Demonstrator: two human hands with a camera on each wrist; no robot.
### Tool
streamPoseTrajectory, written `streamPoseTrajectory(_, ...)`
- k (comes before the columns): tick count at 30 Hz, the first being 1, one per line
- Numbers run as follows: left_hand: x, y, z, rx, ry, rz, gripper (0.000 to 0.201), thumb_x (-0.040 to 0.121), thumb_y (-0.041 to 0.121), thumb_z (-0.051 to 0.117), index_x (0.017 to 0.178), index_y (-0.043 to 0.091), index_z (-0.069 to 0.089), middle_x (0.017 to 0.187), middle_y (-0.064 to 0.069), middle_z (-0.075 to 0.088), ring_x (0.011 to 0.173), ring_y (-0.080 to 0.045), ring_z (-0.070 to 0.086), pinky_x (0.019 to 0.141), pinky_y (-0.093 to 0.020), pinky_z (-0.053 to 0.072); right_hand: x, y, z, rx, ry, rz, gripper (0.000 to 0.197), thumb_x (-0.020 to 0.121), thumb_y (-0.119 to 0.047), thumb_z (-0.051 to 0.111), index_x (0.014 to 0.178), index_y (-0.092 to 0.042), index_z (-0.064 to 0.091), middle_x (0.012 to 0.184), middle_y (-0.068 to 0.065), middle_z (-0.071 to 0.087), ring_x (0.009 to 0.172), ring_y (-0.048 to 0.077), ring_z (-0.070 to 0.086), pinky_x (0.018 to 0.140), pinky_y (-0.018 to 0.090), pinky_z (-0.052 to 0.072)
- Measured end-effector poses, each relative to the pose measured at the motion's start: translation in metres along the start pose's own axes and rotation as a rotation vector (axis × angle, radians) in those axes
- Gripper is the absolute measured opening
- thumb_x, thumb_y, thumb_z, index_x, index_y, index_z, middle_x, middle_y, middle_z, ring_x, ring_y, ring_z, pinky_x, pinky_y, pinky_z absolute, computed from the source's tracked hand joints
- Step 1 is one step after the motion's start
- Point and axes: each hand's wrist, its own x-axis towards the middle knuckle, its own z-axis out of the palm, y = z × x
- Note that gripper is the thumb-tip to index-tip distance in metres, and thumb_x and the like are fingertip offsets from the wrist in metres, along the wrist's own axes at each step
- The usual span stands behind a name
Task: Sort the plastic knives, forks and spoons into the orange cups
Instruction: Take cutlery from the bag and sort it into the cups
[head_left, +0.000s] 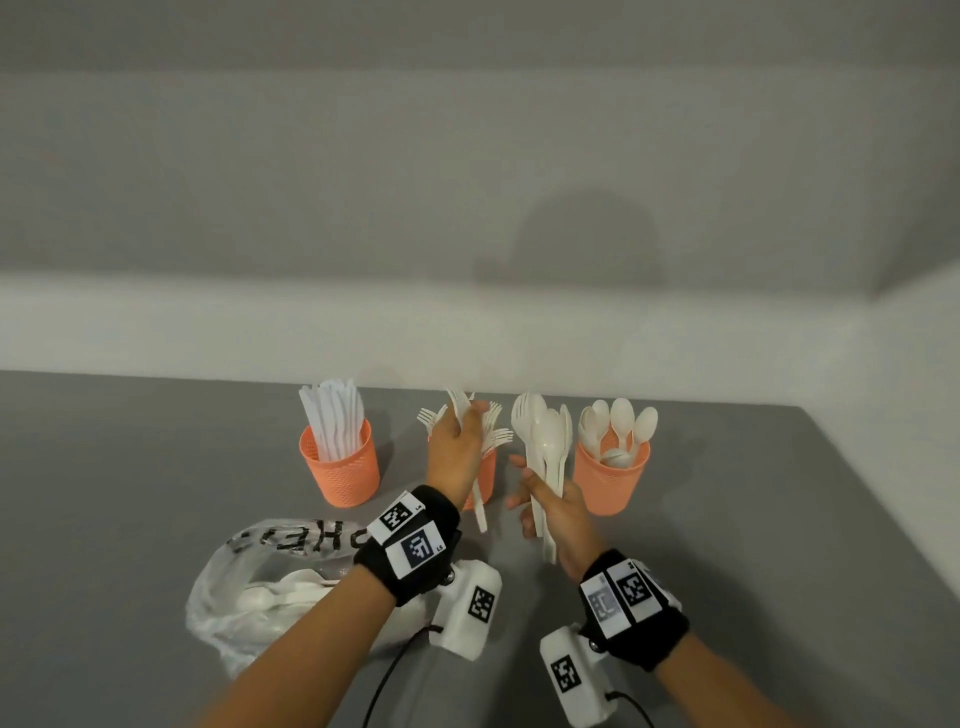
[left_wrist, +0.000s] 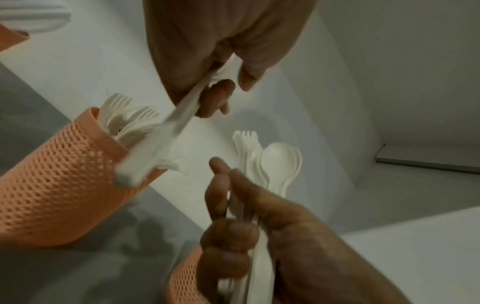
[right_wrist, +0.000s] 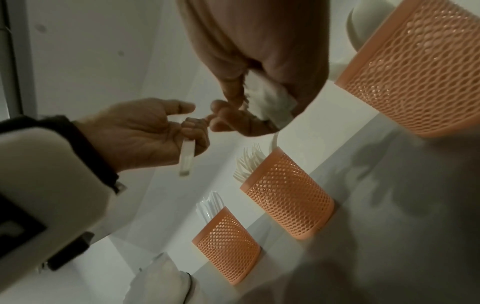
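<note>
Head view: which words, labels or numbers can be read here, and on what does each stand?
Plastic bag: large black letters, seen reversed and creased; about "HE" shows, the rest unreadable.
Left wrist band: square coded tags, with a tiny mark, perhaps "L5", too small to be sure.
Right wrist band: coded tags only, no readable words.

Head view evenly lit, soft, slightly hazy – round shadow on wall (head_left: 587, 244) above hands. Straight edges bow toward frame borders. Wrist views dimmer, grainy, strong wide-angle warp. Left wrist: fork (left_wrist: 158, 139) smeared by motion blur, palm at top out of focus. Right wrist: soft shadows on table (right_wrist: 389, 205), near cup (right_wrist: 420, 67) blurred. No glare.
</note>
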Motion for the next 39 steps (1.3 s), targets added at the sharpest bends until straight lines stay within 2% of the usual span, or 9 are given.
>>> streamPoseTrajectory(3,-0.009,-0.008,0.008,0.07,-0.081,-0.01,0.023,0.091,0.03,0.053,0.087,0.009,0.062,0.077,-0.013,0.067,0.074,-0.027,0.065,0.072,-0.037,0.051,0.0,0.0,0.002,-0.016,0.01,-0.024,0.016,0.095,-0.016,0.049,0.101,-0.022,0.062,0.056,0.0,0.061,0.036,0.007,0.04,0.036,0.017,0.032)
streamPoseTrajectory(8,-0.02,-0.009,0.021,0.011,-0.076,-0.068,0.016,0.091,0.022,0.056,0.082,0.009,0.056,0.054,-0.003,0.054,0.039,-0.006,0.052,0.037,-0.017,0.04,-0.004,-0.003,0.004,-0.018,-0.025,-0.015,0.012,0.094,-0.017,0.05,0.089,-0.014,0.061,0.056,0.001,0.063,0.034,0.007,0.039,0.035,0.017,0.029)
streamPoseTrajectory(14,-0.017,-0.011,0.019,-0.024,-0.051,-0.031,0.015,0.087,0.023,0.061,0.095,0.01,0.063,0.077,-0.003,0.068,0.073,-0.02,0.065,0.067,-0.033,0.051,-0.007,-0.007,0.001,-0.001,-0.092,0.04,0.024,0.096,-0.029,0.045,0.094,-0.013,0.061,0.064,0.007,0.067,0.036,0.009,0.044,0.037,0.019,0.033)
streamPoseTrajectory(21,-0.011,-0.015,0.016,-0.023,-0.088,0.013,0.014,0.087,0.013,0.061,0.094,0.001,0.06,0.088,-0.021,0.067,0.08,-0.029,0.067,0.074,-0.039,0.055,-0.007,-0.008,-0.004,0.0,-0.154,0.16,0.036,0.097,-0.038,0.039,0.089,-0.013,0.064,0.064,0.005,0.069,0.044,0.01,0.056,0.046,0.021,0.047)
streamPoseTrajectory(26,-0.01,-0.018,0.02,0.085,0.025,0.081,0.018,0.093,0.014,0.05,0.078,0.008,0.057,0.066,-0.001,0.06,0.061,-0.012,0.059,0.059,-0.02,0.046,-0.006,-0.008,-0.008,0.065,-0.15,0.137,0.034,0.098,-0.029,0.038,0.088,-0.009,0.063,0.061,0.001,0.069,0.048,0.009,0.061,0.048,0.019,0.05)
streamPoseTrajectory(29,-0.002,-0.02,0.016,0.084,0.112,0.072,0.028,0.095,0.014,0.045,0.072,0.008,0.057,0.062,0.0,0.058,0.056,-0.009,0.055,0.052,-0.01,0.043,-0.003,-0.003,-0.011,-0.019,-0.077,0.075,0.031,0.098,-0.03,0.041,0.09,-0.011,0.064,0.078,0.005,0.072,0.069,0.014,0.068,0.06,0.025,0.055)
streamPoseTrajectory(32,0.006,-0.02,0.009,-0.046,0.154,0.006,0.035,0.097,0.011,0.037,0.065,0.007,0.051,0.057,-0.003,0.049,0.045,-0.003,0.047,0.054,-0.018,0.041,0.0,-0.002,-0.017,-0.042,0.021,0.054,0.029,0.097,-0.032,0.043,0.086,-0.011,0.061,0.068,0.005,0.06,0.055,0.01,0.06,0.052,0.023,0.052)
streamPoseTrajectory(35,0.004,-0.013,0.004,-0.185,0.055,-0.09,0.035,0.096,0.016,0.041,0.063,0.008,0.046,0.044,0.0,0.042,0.033,-0.004,0.04,0.044,-0.02,0.039,0.0,-0.005,-0.022,-0.065,-0.011,0.047,0.034,0.094,-0.039,0.043,0.074,-0.014,0.055,0.046,-0.004,0.04,0.034,0.006,0.035,0.038,0.018,0.033)
streamPoseTrajectory(39,-0.003,-0.014,-0.002,-0.104,-0.343,-0.125,0.048,0.077,0.061,0.058,0.074,0.013,0.052,0.04,0.007,0.035,0.037,-0.011,0.032,0.045,-0.021,0.027,-0.001,-0.009,-0.025,-0.131,-0.138,0.055,0.041,0.09,-0.035,0.053,0.054,-0.017,0.042,0.038,-0.009,0.032,0.03,0.004,0.025,0.034,0.015,0.023)
